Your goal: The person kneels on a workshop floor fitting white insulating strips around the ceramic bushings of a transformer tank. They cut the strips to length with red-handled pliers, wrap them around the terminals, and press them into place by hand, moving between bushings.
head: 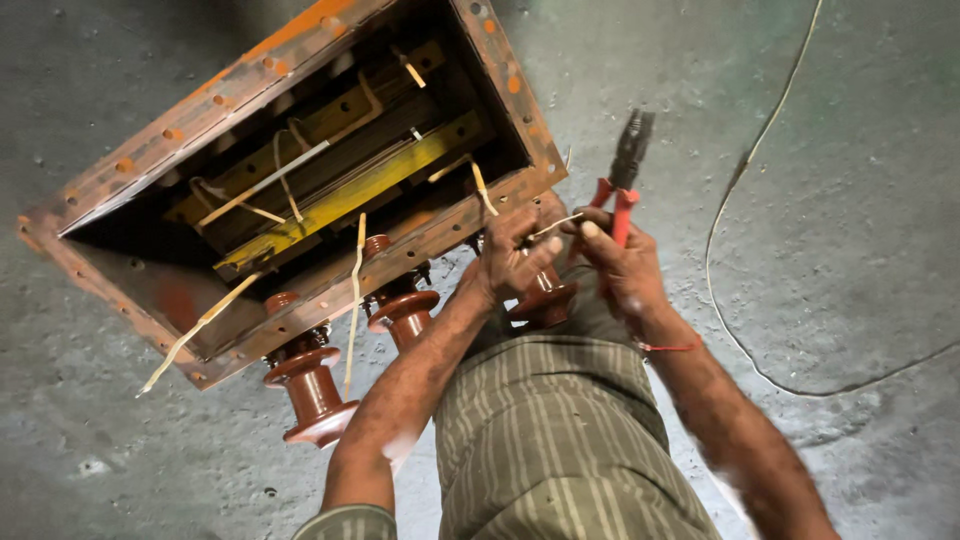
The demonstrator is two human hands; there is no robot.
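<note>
wire [556,226] | pinched between both hands | right hand [622,262] (grips pliers [625,170])

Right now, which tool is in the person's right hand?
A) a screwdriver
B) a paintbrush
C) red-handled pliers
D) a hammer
C: the right hand grips red-handled pliers, dark jaws pointing up, while the left hand pinches a thin pale wire beside the rusty metal tank.

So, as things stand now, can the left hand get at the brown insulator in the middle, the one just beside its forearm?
Probably yes. The left hand pinches a thin wire just above the tank rim, and the middle brown insulator stands uncovered beside the forearm. Only a pale lead hangs near it.
</note>
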